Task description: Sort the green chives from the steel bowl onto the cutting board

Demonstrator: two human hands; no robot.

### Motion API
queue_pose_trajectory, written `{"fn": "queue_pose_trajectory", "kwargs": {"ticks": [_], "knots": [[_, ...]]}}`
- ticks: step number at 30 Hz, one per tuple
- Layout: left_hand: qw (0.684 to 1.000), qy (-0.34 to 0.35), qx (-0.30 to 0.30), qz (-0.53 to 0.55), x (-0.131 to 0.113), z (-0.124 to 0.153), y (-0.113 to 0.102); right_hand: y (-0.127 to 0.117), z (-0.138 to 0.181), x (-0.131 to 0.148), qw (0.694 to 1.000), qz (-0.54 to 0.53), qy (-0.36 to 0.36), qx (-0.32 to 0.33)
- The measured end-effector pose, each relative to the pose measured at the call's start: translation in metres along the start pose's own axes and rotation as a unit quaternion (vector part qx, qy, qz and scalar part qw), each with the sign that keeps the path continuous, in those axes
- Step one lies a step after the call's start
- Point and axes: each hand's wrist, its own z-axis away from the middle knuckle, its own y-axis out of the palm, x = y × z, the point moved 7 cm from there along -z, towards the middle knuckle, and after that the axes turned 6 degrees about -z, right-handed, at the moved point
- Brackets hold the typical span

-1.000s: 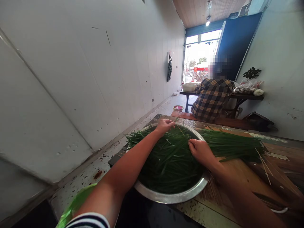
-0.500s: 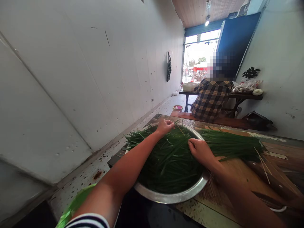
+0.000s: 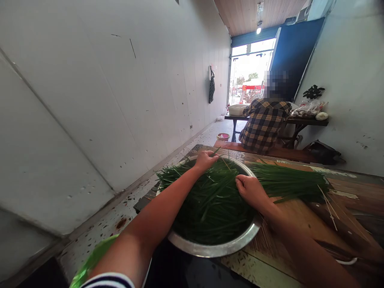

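Note:
A wide metal bowl (image 3: pixel 210 250) sits on the table edge in front of me, heaped with long green chive leaves (image 3: pixel 210 204). My left hand (image 3: pixel 205 159) reaches over the far rim of the bowl, fingers curled round a few leaves. My right hand (image 3: pixel 249 189) rests on the leaves at the bowl's right side, fingers closed on some of them. A second bundle of chives (image 3: pixel 288 182) lies flat on the wooden table (image 3: pixel 303 224) to the right of the bowl.
A white wall runs along the left. A person in a plaid shirt (image 3: pixel 264 124) sits further back at a dark table (image 3: pixel 309 120) bearing bags and a white tub (image 3: pixel 237 109). A green plastic bag (image 3: pixel 93 256) lies at lower left. A small bowl (image 3: pixel 223 136) stands on the floor.
Both hands stay on the chives in the bowl. My left hand has shifted slightly, and the view has drifted a little.

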Motion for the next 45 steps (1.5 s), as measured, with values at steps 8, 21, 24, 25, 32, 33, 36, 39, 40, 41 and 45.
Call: {"fn": "queue_pose_trajectory", "kwargs": {"ticks": [8, 21, 24, 25, 32, 33, 36, 39, 40, 41, 45], "knots": [[1.0, 0.002, 0.001, 0.018, 0.002, 0.0, 0.001, 0.002, -0.001, -0.003, 1.0, -0.006, 0.011, 0.008], [1.0, 0.003, -0.002, 0.019, 0.005, -0.001, 0.003, 0.002, -0.001, -0.002, 1.0, 0.002, 0.002, 0.012], [1.0, 0.0, 0.0, 0.02, 0.005, -0.001, 0.004, 0.003, -0.001, -0.002, 1.0, 0.002, 0.004, 0.013], [1.0, -0.001, 0.001, 0.019, 0.005, -0.001, 0.003, 0.003, -0.001, -0.002, 1.0, 0.002, 0.004, 0.012], [1.0, 0.025, -0.004, 0.002, 0.0, 0.0, 0.0, 0.004, -0.001, -0.003, 1.0, 0.007, 0.002, 0.012], [1.0, 0.029, -0.003, 0.0, 0.0, 0.0, 0.0, 0.004, -0.001, -0.003, 1.0, 0.009, 0.002, 0.012], [0.999, 0.033, 0.01, 0.002, 0.0, -0.001, 0.001, 0.003, -0.001, -0.003, 1.0, 0.009, 0.001, 0.009], [0.999, 0.036, 0.017, 0.014, -0.001, -0.001, 0.0, 0.004, -0.002, -0.004, 1.0, 0.005, 0.002, 0.01], [0.999, 0.041, 0.023, 0.02, -0.003, 0.0, 0.0, 0.004, -0.002, -0.004, 1.0, 0.003, 0.003, 0.009], [0.998, 0.048, 0.036, 0.027, -0.006, 0.002, 0.001, 0.004, -0.003, -0.005, 1.0, 0.001, 0.005, 0.008], [0.979, 0.085, 0.178, 0.053, -0.026, 0.017, 0.014, 0.004, -0.004, -0.008, 1.0, -0.005, 0.016, 0.0]]}}
